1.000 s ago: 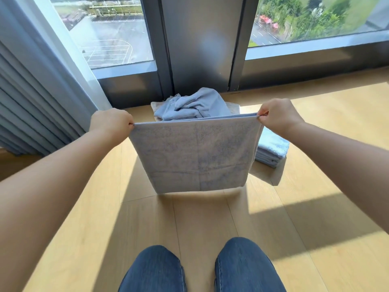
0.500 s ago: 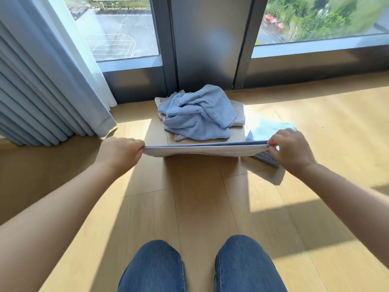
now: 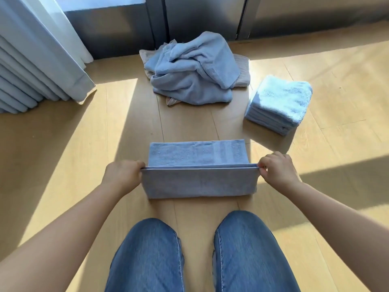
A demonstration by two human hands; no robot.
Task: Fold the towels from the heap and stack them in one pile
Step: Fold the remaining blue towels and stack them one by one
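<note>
The wooden floor is striped with sun and shade, with a pale curtain bunched at the far left. Two bare forearms reach forward over knees in jeans. By the window wall the heap lies crumpled, light blue cloth over a beige piece. The towel is on the floor just ahead of the knees, between them and the heap. It is grey-blue and doubled; its far part lies flat and shows a woven band, and its near part stands up from the floor, pulled taut. The pile of folded light blue towels sits to the right of the heap, apart from it. The left hand pinches the towel's raised left corner, fingers curled, and the right hand pinches the right corner likewise.
</note>
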